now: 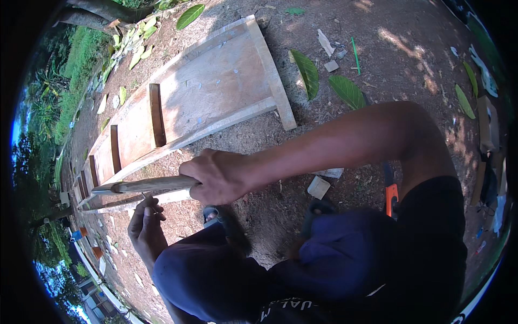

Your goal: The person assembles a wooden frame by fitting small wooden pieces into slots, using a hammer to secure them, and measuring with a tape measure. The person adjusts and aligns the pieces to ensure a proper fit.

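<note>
My right hand (218,177) is closed round the wooden handle of what looks like a hammer (156,184), which points left, its darker head end (116,188) over the frame's near rail. Just below the handle, my left hand (147,229) has thumb and fingers pinched on a thin nail-like piece (143,195). Beneath and beyond both hands lies a long wooden frame (280,102) with a flat panel (216,81). Short wooden crosspieces (157,114) span its left part. Whether the nail-like piece touches the frame is hidden.
A saw with an orange handle (392,200) lies on the ground by my right knee. Wood offcuts (318,187) and large green leaves (347,92) are scattered on the dirt. My feet (211,215) are close to the frame. A cardboard box (488,124) stands far right.
</note>
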A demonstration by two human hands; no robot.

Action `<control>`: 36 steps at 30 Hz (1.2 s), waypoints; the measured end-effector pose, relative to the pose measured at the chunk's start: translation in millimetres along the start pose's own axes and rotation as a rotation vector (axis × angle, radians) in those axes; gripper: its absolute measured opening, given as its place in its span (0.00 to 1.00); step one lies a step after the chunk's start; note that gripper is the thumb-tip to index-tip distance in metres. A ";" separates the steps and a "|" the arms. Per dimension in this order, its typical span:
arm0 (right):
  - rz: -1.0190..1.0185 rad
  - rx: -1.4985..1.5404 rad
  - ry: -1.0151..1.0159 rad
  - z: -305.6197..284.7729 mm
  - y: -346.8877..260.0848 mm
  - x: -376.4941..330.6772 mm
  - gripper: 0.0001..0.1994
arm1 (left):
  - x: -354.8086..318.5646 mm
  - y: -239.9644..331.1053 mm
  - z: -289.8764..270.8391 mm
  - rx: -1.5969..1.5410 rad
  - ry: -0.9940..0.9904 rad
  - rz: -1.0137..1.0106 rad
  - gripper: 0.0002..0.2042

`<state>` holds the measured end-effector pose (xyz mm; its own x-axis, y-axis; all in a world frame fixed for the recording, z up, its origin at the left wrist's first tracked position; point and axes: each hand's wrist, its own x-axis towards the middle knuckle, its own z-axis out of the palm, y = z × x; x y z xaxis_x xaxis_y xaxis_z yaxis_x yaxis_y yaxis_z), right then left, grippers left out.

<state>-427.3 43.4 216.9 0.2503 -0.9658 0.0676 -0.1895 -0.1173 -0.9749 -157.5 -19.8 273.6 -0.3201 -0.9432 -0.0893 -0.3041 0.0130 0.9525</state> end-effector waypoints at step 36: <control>1.004 0.328 0.767 35.5 37.8 -142.6 0.14 | 233.3 -74.7 104.7 0.266 -1.294 -0.935 0.15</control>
<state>-436.4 184.9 162.9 -0.4871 -0.4966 -0.7184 0.2900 0.6840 -0.6694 -303.4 -206.1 151.1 -0.4037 0.2413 -0.8825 -0.9114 -0.1906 0.3648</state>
